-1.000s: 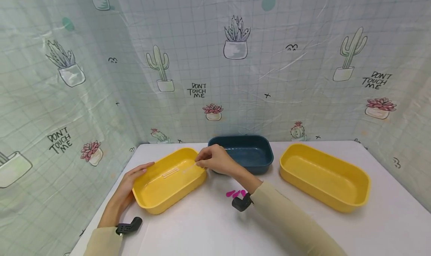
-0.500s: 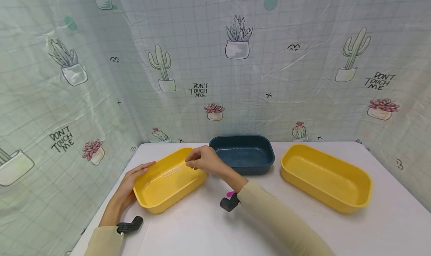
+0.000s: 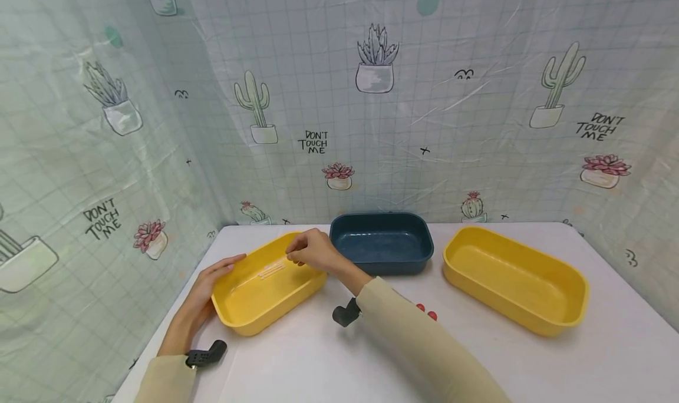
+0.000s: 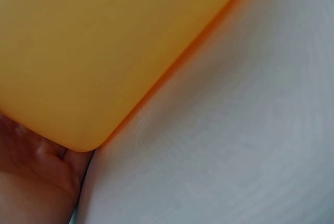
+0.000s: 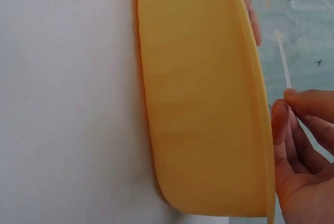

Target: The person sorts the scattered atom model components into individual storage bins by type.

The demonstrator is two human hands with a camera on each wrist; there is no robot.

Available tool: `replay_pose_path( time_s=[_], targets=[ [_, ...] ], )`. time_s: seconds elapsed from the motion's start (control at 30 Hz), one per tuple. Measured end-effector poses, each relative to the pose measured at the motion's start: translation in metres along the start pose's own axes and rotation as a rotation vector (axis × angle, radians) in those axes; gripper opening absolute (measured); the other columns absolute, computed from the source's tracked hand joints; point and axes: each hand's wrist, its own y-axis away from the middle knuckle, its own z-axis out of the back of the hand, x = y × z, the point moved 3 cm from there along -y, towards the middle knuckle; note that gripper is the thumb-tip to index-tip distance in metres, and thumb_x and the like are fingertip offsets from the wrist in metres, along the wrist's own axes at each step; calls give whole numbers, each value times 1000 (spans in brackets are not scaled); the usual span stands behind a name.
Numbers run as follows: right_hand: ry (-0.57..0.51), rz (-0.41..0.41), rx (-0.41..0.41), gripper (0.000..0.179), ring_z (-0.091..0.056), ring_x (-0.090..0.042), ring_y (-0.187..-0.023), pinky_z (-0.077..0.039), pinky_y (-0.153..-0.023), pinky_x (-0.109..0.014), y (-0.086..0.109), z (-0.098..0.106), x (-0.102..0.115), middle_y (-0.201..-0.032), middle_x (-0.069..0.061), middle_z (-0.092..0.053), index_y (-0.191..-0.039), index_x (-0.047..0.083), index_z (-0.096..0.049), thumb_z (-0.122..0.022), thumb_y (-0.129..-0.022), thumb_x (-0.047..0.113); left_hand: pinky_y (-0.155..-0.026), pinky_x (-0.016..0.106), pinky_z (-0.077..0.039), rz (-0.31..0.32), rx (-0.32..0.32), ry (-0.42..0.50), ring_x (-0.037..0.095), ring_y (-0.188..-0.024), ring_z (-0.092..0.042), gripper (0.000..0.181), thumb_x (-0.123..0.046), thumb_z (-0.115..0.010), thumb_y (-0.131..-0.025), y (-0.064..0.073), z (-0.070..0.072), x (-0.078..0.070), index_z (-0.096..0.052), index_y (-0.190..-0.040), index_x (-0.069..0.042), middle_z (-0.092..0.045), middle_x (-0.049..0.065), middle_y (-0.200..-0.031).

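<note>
My left hand (image 3: pixel 208 282) rests along the outer left side of a yellow tray (image 3: pixel 283 309), with its fairly straight fingers at the rim. In the left wrist view, part of the palm (image 4: pixel 39 172) lies against the tray wall. Over the tray's far right part, my right hand (image 3: pixel 316 251) pinches a thin white stick (image 5: pixel 284 62) between thumb and fingertips, seen best in the right wrist view. Several similar pale sticks (image 3: pixel 272 271) lie side by side on the tray floor. My right hand partly covers the tray's far right rim.
A dark blue tray (image 3: pixel 392 268) stands at the back middle, just right of my right hand. Farther right is a second yellow tray (image 3: pixel 504 304). Two small red balls (image 3: pixel 427 311) show beside my right sleeve (image 3: pixel 408 335). A printed curtain (image 3: pixel 403 126) hangs behind the table.
My right hand has moved left, farther over the yellow tray. Its forearm now covers the pink pieces on the table, and two red balls have come into view. My left hand stays in place.
</note>
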Motion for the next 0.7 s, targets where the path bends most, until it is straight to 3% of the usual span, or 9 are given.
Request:
replay_pose_path(
  time_s=[0.23,0.5,0.7],
  targets=[
    [3,-47,4,5,-65,-13,-71,-60,-70,-21,-13,-11,-4,-88,-3,-73,-95,8,-79,-77,-93,12,-102,17,-51,3,-4,-4,1,-128,-56,47,-32,-47,-110,1,0,1,-50,-154,-16,-40,3,-165],
    [-11,-67,8,4,-65,-11,-68,-60,-67,-21,-27,-24,-4,-86,-5,-74,-93,5,-78,-77,-91,8,-101,15,-51,14,-14,-14,10,-138,-48,46,-31,-45,-110,-2,0,0,-50,-154,-17,-35,4,-168],
    [14,-101,2,6,-64,-11,-65,-58,-64,-20,-32,-30,-8,-81,-4,-72,-94,2,-76,-79,-89,5,-100,15,-51,22,-24,-12,5,-133,-51,46,-30,-45,-110,-2,0,1,-51,-153,-17,-37,3,-167]
  ],
)
